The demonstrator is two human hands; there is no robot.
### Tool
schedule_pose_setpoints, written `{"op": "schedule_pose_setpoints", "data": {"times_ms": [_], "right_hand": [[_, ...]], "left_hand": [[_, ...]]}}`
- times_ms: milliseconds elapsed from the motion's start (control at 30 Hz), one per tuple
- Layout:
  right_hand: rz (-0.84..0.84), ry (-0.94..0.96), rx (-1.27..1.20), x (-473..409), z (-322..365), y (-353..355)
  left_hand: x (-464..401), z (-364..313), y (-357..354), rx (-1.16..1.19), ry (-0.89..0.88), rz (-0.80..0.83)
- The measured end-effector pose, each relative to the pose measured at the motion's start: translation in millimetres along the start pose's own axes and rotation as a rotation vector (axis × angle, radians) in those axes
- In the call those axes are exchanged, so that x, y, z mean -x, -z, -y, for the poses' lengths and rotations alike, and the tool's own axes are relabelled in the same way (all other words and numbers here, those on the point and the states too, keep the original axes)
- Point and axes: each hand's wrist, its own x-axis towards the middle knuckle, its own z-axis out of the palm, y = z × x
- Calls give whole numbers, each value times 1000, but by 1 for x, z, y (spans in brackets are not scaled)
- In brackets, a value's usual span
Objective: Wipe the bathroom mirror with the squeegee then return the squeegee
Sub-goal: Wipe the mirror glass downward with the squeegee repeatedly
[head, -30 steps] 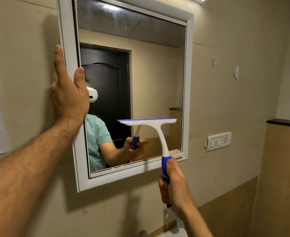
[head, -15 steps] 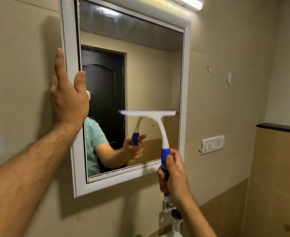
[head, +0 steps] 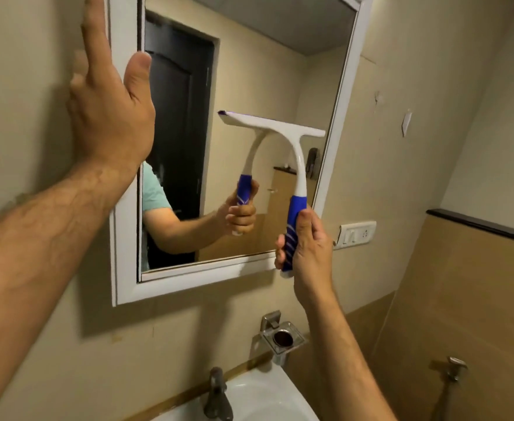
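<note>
A white-framed bathroom mirror (head: pixel 345 86) hangs on the beige wall. My right hand (head: pixel 308 247) grips the blue handle of a white squeegee (head: pixel 283 126), whose blade lies across the right half of the glass at mid height. My left hand (head: pixel 110 98) is flat with fingers apart, its palm against the mirror's left frame edge and the wall. The glass reflects my arm, the squeegee and a dark door.
Below the mirror stand a white sink (head: pixel 267 399) with a dark tap (head: pixel 217 393) and a chrome holder (head: pixel 281 337) on the wall. A switch plate (head: pixel 355 232) sits right of the mirror. A wall tap (head: pixel 453 367) is at the lower right, under a dark ledge (head: pixel 480 224).
The view has dropped and come closer, so the sink and tap now show. The squeegee blade has tilted down to the right and sits nearer the mirror's right side; my left hand stays on the frame.
</note>
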Motion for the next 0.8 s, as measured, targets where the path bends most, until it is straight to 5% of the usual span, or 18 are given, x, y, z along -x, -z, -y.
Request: {"op": "schedule_pose_setpoints", "data": {"times_ms": [267, 533, 800], "right_hand": [[-162, -210, 27, 61, -41, 15], [-215, -6, 33, 19, 17, 6], [-140, 87, 173, 44, -22, 19]], "left_hand": [[49, 11, 15, 47, 35, 66], [66, 22, 20, 70, 55, 82], [67, 30, 14, 56, 47, 75]]}}
